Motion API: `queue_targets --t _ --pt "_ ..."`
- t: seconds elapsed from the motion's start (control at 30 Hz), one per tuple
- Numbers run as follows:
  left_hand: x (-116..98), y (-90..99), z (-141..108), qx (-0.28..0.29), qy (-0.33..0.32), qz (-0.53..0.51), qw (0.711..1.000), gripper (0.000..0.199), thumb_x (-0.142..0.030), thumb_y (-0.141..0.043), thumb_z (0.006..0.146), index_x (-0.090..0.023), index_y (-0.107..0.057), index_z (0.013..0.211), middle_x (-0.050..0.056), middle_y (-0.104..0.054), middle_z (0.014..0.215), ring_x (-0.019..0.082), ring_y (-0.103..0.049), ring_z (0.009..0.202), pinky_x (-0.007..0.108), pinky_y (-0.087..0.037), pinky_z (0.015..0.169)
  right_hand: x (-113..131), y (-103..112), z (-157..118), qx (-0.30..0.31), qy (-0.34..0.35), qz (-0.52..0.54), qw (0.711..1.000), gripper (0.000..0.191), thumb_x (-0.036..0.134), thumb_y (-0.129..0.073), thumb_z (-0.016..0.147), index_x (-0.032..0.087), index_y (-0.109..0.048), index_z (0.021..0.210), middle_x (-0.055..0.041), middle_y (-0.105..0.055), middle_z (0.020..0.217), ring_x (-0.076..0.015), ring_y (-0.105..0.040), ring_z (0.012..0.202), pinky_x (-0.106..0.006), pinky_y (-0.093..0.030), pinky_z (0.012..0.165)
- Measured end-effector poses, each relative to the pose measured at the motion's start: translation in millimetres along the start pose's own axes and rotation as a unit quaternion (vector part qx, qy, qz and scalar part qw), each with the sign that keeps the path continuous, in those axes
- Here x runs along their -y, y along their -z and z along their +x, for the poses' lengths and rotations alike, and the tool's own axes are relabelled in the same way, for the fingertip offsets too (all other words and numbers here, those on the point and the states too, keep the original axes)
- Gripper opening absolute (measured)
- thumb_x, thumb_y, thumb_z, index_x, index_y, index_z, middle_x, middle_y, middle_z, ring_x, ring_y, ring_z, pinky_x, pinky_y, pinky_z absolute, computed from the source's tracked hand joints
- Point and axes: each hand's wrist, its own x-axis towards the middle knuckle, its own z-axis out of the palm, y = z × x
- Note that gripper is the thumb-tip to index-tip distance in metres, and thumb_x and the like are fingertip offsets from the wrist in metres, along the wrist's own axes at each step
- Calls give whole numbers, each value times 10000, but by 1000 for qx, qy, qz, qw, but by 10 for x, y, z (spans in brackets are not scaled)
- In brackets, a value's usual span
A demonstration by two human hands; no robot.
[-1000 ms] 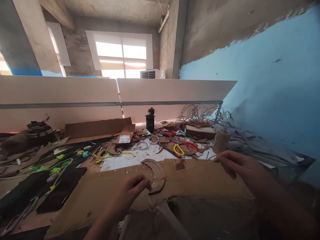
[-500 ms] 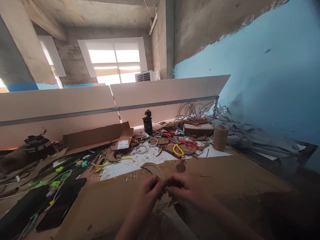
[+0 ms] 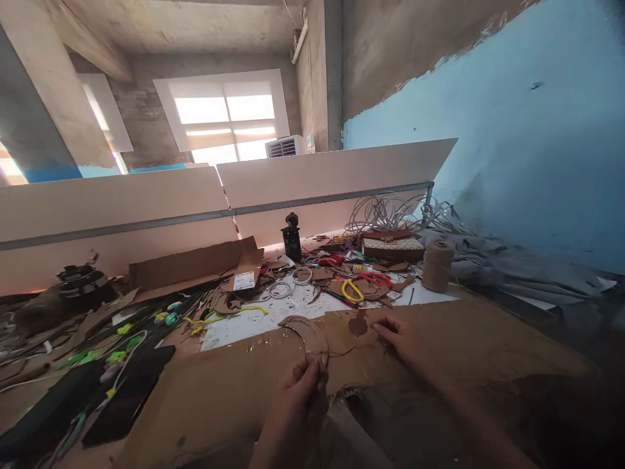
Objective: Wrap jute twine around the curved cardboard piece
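Observation:
My left hand [image 3: 303, 389] is closed on the lower end of a crescent [image 3: 314, 331] wrapped in tan twine, its upper tip curving away to the left above the cardboard sheet [image 3: 215, 391]. From the crescent a thin strand of twine [image 3: 342, 353] runs rightward. My right hand [image 3: 396, 337] is off to the right, thumb and fingers pinched together at about the strand's height. The strand grows too faint to follow right up to the fingertips, but it points towards them. My left fingers hide the crescent's lower end.
Behind the cardboard lie yellow-handled scissors [image 3: 352, 292], tape rolls [image 3: 301, 276] and cardboard scraps. A twine spool [image 3: 438, 266] stands at the right, near a handbag [image 3: 393, 247]. A black bottle [image 3: 291, 242] stands further back. A dark phone-like slab [image 3: 129, 394] lies left.
My right hand has moved away to the right from my left hand, where both were together. A strand of twine now shows between them. More of the crescent is visible.

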Motion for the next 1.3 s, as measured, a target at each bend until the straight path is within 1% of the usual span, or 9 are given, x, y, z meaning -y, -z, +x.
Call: queue_targets --t 0.1,0.17,0.23,0.5,0.67,0.8,0.9,1.07,1.3 --pt "40 15 -2 1 1 -4 1000 474 -457 -967 559 -162 -615 675 -58 -511 577 33 -409 440 166 -306 437 -90 -31 2 -2 -13 -1 1000 384 556 -650 790 180 -695 855 9 -576 657 -153 -491 581 -264 -356 533" --pt "66 15 -10 -6 8 -8 1000 474 -457 -970 553 -160 -632 703 -57 -526 585 35 -435 454 159 -331 455 -81 -27 -19 -1 -18 -4 1000 370 543 -668 782 182 -700 857 9 -580 672 -153 -492 597 -260 -350 539" --pt "92 8 -19 -10 16 -15 1000 469 -464 -963 567 -166 -631 711 -74 -496 558 32 -428 441 152 -344 456 -53 -18 -43 1 -24 -8 1000 370 543 -669 785 183 -705 861 11 -577 668 -149 -483 587 -258 -341 533" --pt "134 13 -26 -8 21 1 1000 461 -459 -931 639 -184 -570 722 -85 -453 549 34 -390 411 162 -291 408 -23 -21 -66 9 -18 -16 1000 366 520 -631 827 173 -711 910 1 -616 698 -153 -499 582 -267 -356 535" --pt "140 17 -30 -6 20 2 1000 495 -464 -938 625 -187 -536 713 -80 -458 581 33 -409 456 149 -321 449 -39 -10 -70 1 -7 -31 999 340 495 -629 839 178 -718 925 -22 -675 774 -191 -579 688 -278 -388 592" --pt "161 9 -34 13 27 16 999 509 -490 -890 685 -208 -467 675 -101 -353 553 34 -305 424 162 -266 421 -7 -2 -88 -5 4 -43 999 307 479 -641 842 187 -726 884 -38 -714 852 -223 -618 805 -290 -418 675" --pt "171 3 -28 19 30 21 999 507 -511 -867 706 -214 -457 681 -106 -325 544 36 -258 414 170 -241 412 16 -4 -99 -7 6 -47 999 310 481 -634 844 186 -725 873 -36 -712 827 -217 -614 776 -291 -417 664" --pt "182 -12 -9 -1 27 10 1000 510 -493 -915 647 -198 -504 717 -88 -439 578 24 -340 429 157 -282 429 15 -12 -97 -3 7 -51 999 329 493 -622 851 185 -723 905 -34 -706 826 -213 -615 770 -282 -411 642" --pt "200 -41 -71 -23 20 6 1000 425 -445 -909 673 -185 -583 749 -53 -546 632 20 -381 402 166 -314 405 4 0 -88 8 13 -48 999 325 484 -616 860 181 -722 906 -42 -713 848 -226 -629 816 -295 -431 675"
